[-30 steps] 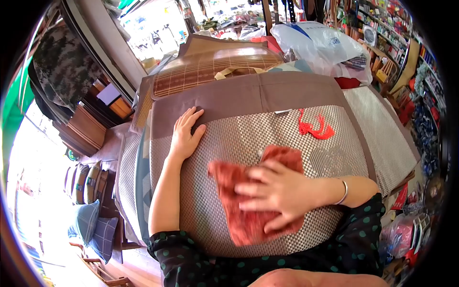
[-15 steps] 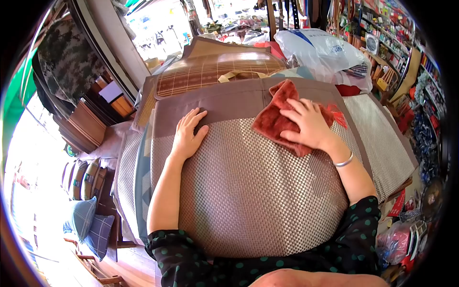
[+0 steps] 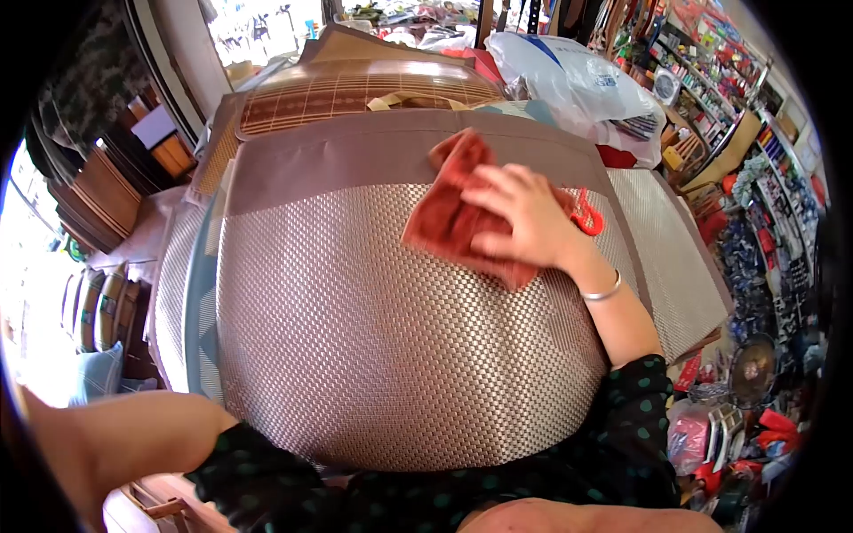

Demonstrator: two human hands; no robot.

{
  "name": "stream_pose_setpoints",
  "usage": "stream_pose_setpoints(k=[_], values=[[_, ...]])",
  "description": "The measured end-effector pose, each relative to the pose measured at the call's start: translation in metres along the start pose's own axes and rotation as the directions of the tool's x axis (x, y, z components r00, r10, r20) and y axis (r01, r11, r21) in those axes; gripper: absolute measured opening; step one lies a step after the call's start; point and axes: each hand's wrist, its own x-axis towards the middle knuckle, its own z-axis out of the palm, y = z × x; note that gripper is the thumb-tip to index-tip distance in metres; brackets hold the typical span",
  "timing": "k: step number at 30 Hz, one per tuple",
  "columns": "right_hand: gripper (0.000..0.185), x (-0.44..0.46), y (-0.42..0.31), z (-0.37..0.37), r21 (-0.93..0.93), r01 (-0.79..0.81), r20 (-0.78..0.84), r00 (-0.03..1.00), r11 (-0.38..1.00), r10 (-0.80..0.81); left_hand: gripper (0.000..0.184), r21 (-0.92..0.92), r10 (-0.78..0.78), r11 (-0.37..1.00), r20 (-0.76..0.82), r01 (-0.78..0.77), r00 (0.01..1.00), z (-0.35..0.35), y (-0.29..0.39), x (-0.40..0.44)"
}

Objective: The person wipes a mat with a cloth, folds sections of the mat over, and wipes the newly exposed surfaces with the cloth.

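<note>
My right hand (image 3: 524, 218) presses down on a red plush cloth (image 3: 444, 213), fingers spread and slightly blurred over it. The cloth lies bunched on a woven mat (image 3: 355, 293) with a checkered silver-brown surface and a plain brown border (image 3: 329, 155). A bright red loop (image 3: 587, 216) shows beside my right wrist, which wears a silver bangle (image 3: 602, 286). My left forearm (image 3: 142, 435) reaches to the lower left, close to the camera. The left hand itself cannot be made out there.
More mats lie beneath and behind, including a brown slatted one (image 3: 355, 98) and a pale woven one (image 3: 666, 240). A white plastic bag (image 3: 577, 80) sits at the back right. Crowded shelves (image 3: 711, 98) and a fan (image 3: 753, 369) line the right; cushions (image 3: 98, 311) stand left.
My left hand has lifted off the mat's left side and swung out to the lower left. My right hand and the cloth have shifted slightly toward me. The view has moved right.
</note>
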Motion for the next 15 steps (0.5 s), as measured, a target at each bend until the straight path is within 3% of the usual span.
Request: stream_pose_setpoints(k=[2, 4, 7, 10, 12, 15], values=[[0.063, 0.001, 0.025, 0.000, -0.028, -0.190, -0.025, 0.982, 0.981, 0.189, 0.031, -0.091, 0.019, 0.996, 0.102, -0.010, 0.995, 0.006, 0.010, -0.015], [0.064, -0.004, 0.029, 0.002, -0.061, -0.213, -0.072, 0.975, 0.975, 0.209, 0.029, -0.145, 0.023, 0.989, 0.166, 0.001, 0.986, 0.014, 0.017, -0.024], [0.063, -0.011, -0.003, -0.004, -0.078, -0.055, -0.015, 0.998, 0.995, 0.054, 0.026, -0.186, 0.025, 0.982, 0.202, 0.013, 0.979, 0.019, 0.021, -0.033], [0.067, -0.014, -0.054, -0.009, 0.062, 0.276, 0.037, 0.960, 0.959, -0.278, 0.023, -0.210, 0.017, 0.977, 0.217, 0.029, 0.976, 0.020, 0.022, -0.037], [0.068, -0.015, -0.079, -0.014, 0.193, 0.389, 0.064, 0.911, 0.901, -0.407, 0.021, -0.216, 0.015, 0.976, 0.215, 0.033, 0.976, 0.017, 0.022, -0.038], [0.068, -0.009, -0.070, -0.015, 0.165, 0.324, 0.101, 0.934, 0.932, -0.343, 0.018, -0.232, 0.016, 0.972, 0.211, 0.035, 0.977, 0.014, 0.025, -0.037]])
